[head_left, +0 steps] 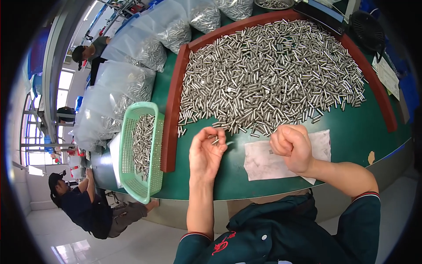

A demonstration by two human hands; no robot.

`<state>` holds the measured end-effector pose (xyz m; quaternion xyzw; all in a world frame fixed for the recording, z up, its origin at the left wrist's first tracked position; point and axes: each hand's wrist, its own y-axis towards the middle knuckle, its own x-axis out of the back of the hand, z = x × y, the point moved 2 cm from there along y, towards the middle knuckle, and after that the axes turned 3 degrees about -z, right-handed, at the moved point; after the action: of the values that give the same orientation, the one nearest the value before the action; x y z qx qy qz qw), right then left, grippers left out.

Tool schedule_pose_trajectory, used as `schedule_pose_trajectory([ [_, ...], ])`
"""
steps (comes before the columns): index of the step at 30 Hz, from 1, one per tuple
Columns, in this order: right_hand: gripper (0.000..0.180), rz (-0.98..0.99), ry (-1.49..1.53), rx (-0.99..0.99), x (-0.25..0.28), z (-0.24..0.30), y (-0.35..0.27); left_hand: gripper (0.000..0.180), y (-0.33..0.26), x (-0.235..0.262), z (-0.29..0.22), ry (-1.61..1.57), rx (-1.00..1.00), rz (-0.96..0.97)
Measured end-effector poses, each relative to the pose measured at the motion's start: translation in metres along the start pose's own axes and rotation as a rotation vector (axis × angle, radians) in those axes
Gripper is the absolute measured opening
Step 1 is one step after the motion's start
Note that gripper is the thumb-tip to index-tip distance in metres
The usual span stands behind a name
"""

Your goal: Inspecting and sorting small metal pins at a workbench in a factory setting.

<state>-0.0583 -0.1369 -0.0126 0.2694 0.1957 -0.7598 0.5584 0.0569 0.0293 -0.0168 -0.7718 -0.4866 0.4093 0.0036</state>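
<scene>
A wide heap of short shiny metal pins (272, 75) covers the green tabletop in front of me. My left hand (206, 156) is turned palm up at the heap's near edge, its fingers curled around a small metal pin (215, 141). To the right, my right hand (293, 147) is closed in a fist above a stained white cloth or paper sheet (260, 165). Whether anything is inside that fist is hidden. Several loose pins lie between the two hands, just beyond them.
Red-brown rails (172, 127) border the heap. Left of them stands a light green plastic basket (154, 185) holding pins. Clear bags of pins (147, 53) line the table's far and left side. A dark flat device (319, 16) and black fan (367, 31) sit back right. Two people (83, 207) are at left.
</scene>
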Motion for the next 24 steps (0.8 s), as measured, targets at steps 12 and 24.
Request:
schedule_pose_trajectory([
  [12, 0.037, -0.009, -0.019, -0.004, -0.002, 0.002, 0.000, 0.010, 0.012, -0.003, -0.011, 1.686, -0.749, -0.184],
  [24, 0.036, -0.013, -0.024, -0.016, 0.000, 0.002, 0.000, 0.015, 0.002, -0.002, -0.016, 1.757, -0.792, -0.323],
])
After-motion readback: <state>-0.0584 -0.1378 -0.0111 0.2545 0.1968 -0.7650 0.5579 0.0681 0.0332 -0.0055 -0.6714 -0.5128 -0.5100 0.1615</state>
